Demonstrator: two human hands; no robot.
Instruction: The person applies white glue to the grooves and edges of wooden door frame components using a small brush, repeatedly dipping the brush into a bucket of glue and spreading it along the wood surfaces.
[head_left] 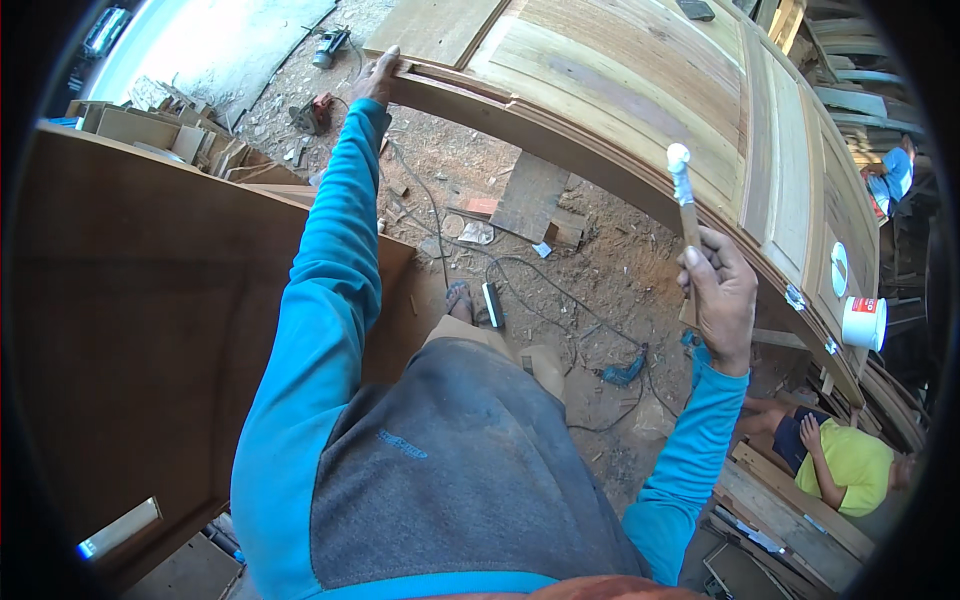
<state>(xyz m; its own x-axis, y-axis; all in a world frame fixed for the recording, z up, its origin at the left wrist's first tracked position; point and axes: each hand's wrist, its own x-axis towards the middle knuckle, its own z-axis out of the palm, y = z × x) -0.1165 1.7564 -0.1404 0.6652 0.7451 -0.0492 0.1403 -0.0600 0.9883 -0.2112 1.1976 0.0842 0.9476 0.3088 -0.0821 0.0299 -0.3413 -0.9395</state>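
Sawdust and wood scraps cover the dirt floor (590, 270) of a workshop, with a black cable (560, 290) snaking across it. Largest of all is the pale wooden door (640, 90), lying flat and filling the far right. At the near left stands a dark brown panel (130, 300). Down at the near right a person in a yellow shirt (845, 465) sits among planks.

Both hands are well apart. The left hand (378, 78) reaches far out and is closed over the far-left edge of the door. The right hand (722, 300) is clamped around the handle of a brush (685, 200), held upright just beside the door's near edge — its tip is coated white. A white tub (864, 322) sits on the door's right end, and a blue power tool (622, 374) lies on the floor below.
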